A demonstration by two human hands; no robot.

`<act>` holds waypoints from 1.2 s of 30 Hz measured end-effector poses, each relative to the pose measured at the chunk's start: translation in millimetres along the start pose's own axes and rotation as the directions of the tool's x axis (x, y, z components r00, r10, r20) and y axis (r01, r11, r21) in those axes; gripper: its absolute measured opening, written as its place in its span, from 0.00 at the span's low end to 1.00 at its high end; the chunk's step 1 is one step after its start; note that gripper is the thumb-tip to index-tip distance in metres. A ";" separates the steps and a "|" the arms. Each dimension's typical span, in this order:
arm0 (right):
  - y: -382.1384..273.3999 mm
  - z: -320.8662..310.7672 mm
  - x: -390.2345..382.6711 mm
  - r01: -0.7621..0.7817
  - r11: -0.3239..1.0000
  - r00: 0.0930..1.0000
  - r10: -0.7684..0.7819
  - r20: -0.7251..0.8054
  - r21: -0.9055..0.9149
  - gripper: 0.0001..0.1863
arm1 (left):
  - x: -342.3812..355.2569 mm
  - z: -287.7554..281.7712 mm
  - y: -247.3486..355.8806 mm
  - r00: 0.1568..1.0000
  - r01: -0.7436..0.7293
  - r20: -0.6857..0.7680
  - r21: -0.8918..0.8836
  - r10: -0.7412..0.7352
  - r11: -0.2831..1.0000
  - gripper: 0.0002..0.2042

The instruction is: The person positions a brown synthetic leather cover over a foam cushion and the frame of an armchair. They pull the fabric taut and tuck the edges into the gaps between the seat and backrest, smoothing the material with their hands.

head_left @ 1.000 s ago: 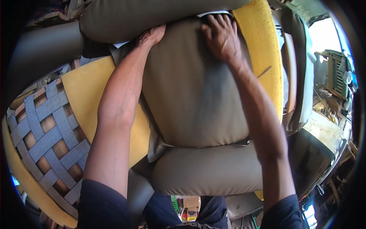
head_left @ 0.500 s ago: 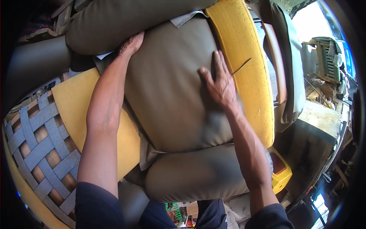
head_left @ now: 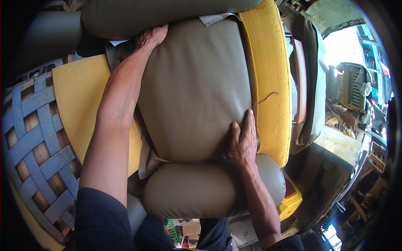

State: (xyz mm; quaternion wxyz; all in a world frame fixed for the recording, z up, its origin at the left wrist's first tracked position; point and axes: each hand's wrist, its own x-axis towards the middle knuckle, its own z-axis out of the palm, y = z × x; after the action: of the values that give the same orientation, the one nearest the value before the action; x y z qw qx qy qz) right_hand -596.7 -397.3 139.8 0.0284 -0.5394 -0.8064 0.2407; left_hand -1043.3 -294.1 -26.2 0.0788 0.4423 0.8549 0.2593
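Observation:
A brown-grey leather-like cushion (head_left: 192, 88) lies between two padded rolls of the same covering, the far roll (head_left: 167, 21) and the near roll (head_left: 197, 188). My left hand (head_left: 153, 37) reaches to the cushion's far left corner, against the far roll; its fingertips are hidden there. On the cushion's near right part, beside a strip of yellow foam (head_left: 270, 62), rests my right hand (head_left: 245, 142), fingers stretched out and thumb apart. A thin dark cord (head_left: 268, 97) lies across the foam.
Woven grey webbing straps (head_left: 39, 125) over a wooden frame are at the left, next to a yellow foam sheet (head_left: 86, 100). A wooden box (head_left: 339, 142) stands at the right. Near its side is a yellow plastic case (head_left: 291, 205). A green coiled hose (head_left: 171, 230) shows below.
My right hand has slid toward me along the cushion's right side, nearer the near roll. My left hand stays at the far corner. The view has shifted slightly.

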 end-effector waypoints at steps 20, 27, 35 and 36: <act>19.5 16.4 13.2 -0.090 0.994 0.990 0.082 0.115 0.065 0.38 | -246.0 -47.9 67.8 0.860 0.482 -0.048 -0.248 -0.508 0.840 0.31; 28.0 26.3 11.0 -0.064 0.997 0.993 0.060 0.101 0.037 0.39 | -301.2 -58.6 62.5 0.873 0.477 0.079 -0.349 -0.481 0.807 0.31; 27.0 15.6 13.2 -0.066 0.998 0.996 0.066 0.063 0.000 0.39 | -380.9 -55.5 55.4 0.061 0.802 0.782 -0.409 -0.621 -0.436 0.41; 28.8 18.7 6.9 -0.023 1.000 1.000 0.023 0.019 0.021 0.39 | -371.8 -55.6 56.0 0.047 0.757 0.769 -0.444 -0.637 -0.479 0.41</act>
State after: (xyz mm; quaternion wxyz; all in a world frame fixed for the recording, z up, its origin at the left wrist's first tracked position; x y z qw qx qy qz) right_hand -580.7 -389.1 109.8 0.0238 -0.5461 -0.7978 0.2545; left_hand -801.8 -584.7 14.8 0.4964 -0.3893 0.5992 0.4930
